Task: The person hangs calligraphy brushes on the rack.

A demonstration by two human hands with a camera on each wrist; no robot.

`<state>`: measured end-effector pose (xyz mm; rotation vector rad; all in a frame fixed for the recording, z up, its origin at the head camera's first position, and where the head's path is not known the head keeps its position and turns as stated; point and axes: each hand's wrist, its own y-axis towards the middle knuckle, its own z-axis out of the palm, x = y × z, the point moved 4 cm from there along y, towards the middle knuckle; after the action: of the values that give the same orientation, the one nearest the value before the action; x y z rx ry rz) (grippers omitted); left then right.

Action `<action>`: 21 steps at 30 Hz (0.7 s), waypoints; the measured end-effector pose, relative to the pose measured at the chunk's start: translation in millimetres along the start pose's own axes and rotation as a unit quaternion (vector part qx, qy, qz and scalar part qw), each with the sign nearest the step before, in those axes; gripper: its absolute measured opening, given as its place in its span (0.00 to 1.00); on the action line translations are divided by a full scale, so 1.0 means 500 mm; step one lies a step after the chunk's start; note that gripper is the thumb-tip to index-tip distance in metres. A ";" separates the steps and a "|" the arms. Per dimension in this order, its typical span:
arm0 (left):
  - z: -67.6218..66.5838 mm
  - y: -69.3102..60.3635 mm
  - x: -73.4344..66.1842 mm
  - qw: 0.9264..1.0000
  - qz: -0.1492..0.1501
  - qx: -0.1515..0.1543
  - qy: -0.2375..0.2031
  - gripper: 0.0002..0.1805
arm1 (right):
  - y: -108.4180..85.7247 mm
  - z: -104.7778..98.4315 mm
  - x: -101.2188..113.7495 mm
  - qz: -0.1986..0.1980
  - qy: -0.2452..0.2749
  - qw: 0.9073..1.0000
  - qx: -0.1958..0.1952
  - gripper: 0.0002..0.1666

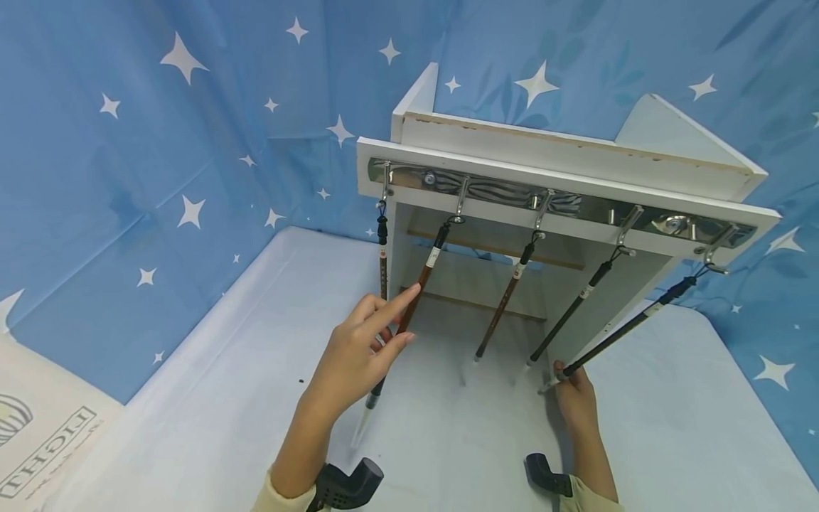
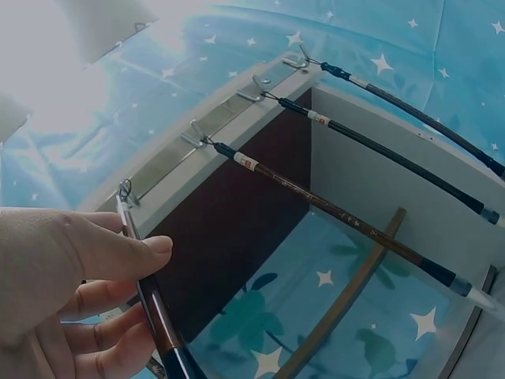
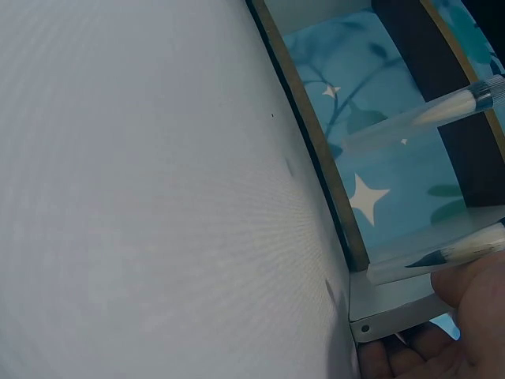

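Note:
A white wooden rack (image 1: 563, 203) has a shiny metal hook strip (image 1: 486, 188) across its front. Several Chinese calligraphy brushes hang from its hooks, with clear caps over their tips. My left hand (image 1: 355, 355) is at the brown brush (image 1: 430, 267) on the second hook from the left. In the left wrist view, its thumb lies across this brush (image 2: 162, 320) and the other fingers curl behind. My right hand (image 1: 578, 402) grips the lower end of the rack's right side panel (image 3: 402, 316), beside the capped tip of the rightmost brush (image 1: 630, 323).
The rack stands on a white-covered surface (image 1: 211, 355). Behind hangs a blue cloth (image 1: 243, 107) with white stars. A beige printed item (image 1: 51, 434) lies at the left edge. Black wrist devices (image 1: 348, 487) are strapped on both forearms.

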<state>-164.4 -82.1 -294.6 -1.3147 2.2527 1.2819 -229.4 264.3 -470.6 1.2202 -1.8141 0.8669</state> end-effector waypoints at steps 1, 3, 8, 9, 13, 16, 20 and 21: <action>0.000 0.000 0.001 1.000 -0.001 0.000 0.001 0.31 | 0.000 0.000 0.000 -0.001 0.001 1.000 0.000 0.34; 0.001 0.000 0.003 1.000 0.000 0.000 0.002 0.32 | 0.000 0.000 0.000 -0.002 0.002 1.000 -0.001 0.33; 0.009 0.005 0.013 1.000 0.003 -0.001 0.005 0.32 | 0.000 0.000 -0.002 -0.004 0.003 1.000 -0.002 0.32; 0.013 0.006 0.016 1.000 0.002 0.001 0.006 0.32 | 0.000 0.000 -0.003 -0.004 0.001 1.000 -0.003 0.32; 0.025 0.009 0.027 1.000 -0.003 0.009 0.005 0.32 | 0.001 0.000 -0.003 -0.001 -0.002 1.000 -0.002 0.32; 0.030 0.010 0.032 1.000 -0.004 0.010 0.000 0.32 | 0.001 0.001 -0.002 -0.001 -0.002 1.000 -0.001 0.31; 0.040 0.014 0.046 1.000 0.002 0.007 -0.008 0.32 | 0.002 0.001 -0.002 0.002 -0.003 1.000 -0.003 0.31; 0.044 0.015 0.051 1.000 0.004 0.007 -0.014 0.32 | 0.002 0.001 -0.002 0.003 -0.004 1.000 -0.004 0.32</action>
<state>-189.6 -78.2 -317.9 -1.2772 2.2461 1.2761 -230.4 264.6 -472.0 1.2152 -1.8264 0.8598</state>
